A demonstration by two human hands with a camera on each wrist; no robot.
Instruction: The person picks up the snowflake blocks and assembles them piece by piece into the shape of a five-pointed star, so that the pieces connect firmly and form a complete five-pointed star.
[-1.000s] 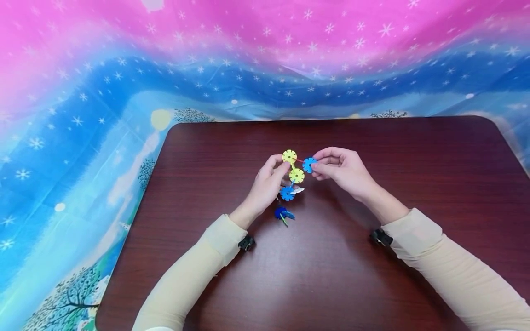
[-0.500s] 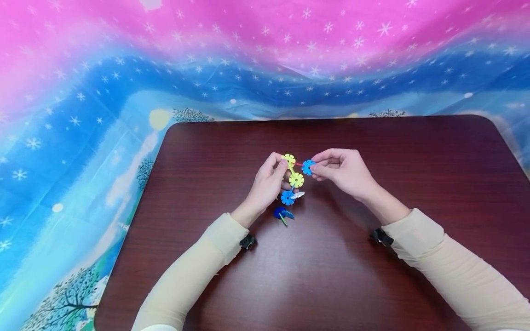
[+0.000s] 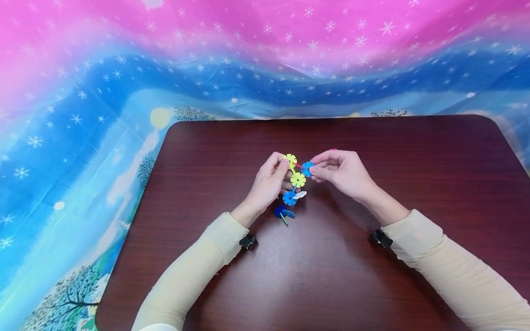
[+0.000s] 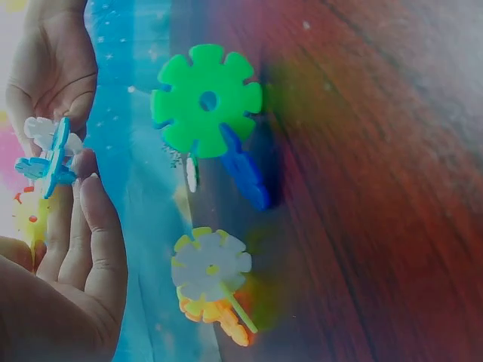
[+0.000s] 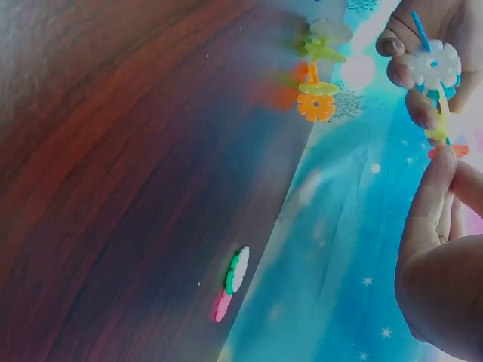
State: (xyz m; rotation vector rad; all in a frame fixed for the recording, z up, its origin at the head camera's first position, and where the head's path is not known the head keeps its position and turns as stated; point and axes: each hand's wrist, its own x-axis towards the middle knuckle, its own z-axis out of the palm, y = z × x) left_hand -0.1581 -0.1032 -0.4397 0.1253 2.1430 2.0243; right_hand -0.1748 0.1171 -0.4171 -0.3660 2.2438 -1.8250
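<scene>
My left hand [image 3: 267, 184] pinches a yellow notched disc [image 3: 291, 159] between thumb and finger. It belongs to a linked chain of snowflake discs: a second yellow disc [image 3: 297, 179] hangs below, then a blue disc [image 3: 289, 198] with a white disc [image 3: 300, 195] slotted into it. Opposite, my right hand [image 3: 349, 172] pinches another blue disc [image 3: 307, 169]. A red disc [image 3: 299, 165], seen edge-on, lies between that blue disc and the upper yellow one; whether both are joined to it I cannot tell. The left wrist view shows the blue and white discs [image 4: 53, 158] beside the curled fingers.
On the brown table [image 3: 331, 276], a dark blue, light blue and green cluster [image 3: 280, 212] lies below the chain. Another cluster has a green disc [image 4: 204, 98]. The right wrist view shows an orange-yellow cluster [image 5: 315, 105] and a white, green and pink one [image 5: 238, 270].
My right hand has shifted slightly left and down, bringing its blue disc closer to the yellow one. The chain in my left hand sits a little lower. A pink bit now shows behind the right hand.
</scene>
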